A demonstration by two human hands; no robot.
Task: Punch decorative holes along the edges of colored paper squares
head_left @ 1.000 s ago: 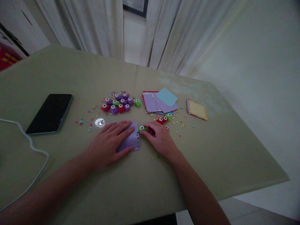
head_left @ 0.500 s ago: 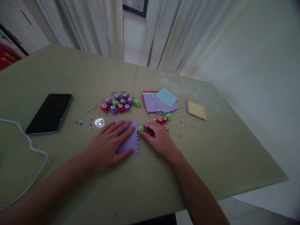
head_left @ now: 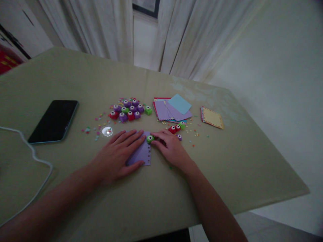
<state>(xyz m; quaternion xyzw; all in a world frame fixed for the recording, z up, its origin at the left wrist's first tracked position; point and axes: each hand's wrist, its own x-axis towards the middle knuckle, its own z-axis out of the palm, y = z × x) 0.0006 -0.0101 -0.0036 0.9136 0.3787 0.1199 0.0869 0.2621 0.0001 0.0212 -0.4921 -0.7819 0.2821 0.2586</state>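
My left hand (head_left: 118,154) lies flat with its fingers spread on a purple sheet of paper (head_left: 141,155), covering its left part. Small holes run down the sheet's right edge. Between thumb and fingers, my right hand (head_left: 170,148) pinches a small green craft punch (head_left: 150,138) with an eye on top. The punch sits over the upper right edge of the sheet. Just beyond the right hand are two red craft punches (head_left: 175,129), a green one (head_left: 181,125) and a purple one (head_left: 179,137).
Several purple, red and green punches (head_left: 127,111) cluster farther back amid confetti. Coloured paper sheets (head_left: 174,109) lie right of them, with a stack of yellow-topped cards (head_left: 212,117) beyond. A round clear object (head_left: 107,131), a black tablet (head_left: 54,121) and a white cable (head_left: 34,156) are leftward.
My right hand has shifted the green craft punch slightly left, farther onto the sheet's edge. My left hand stays in place on the paper.
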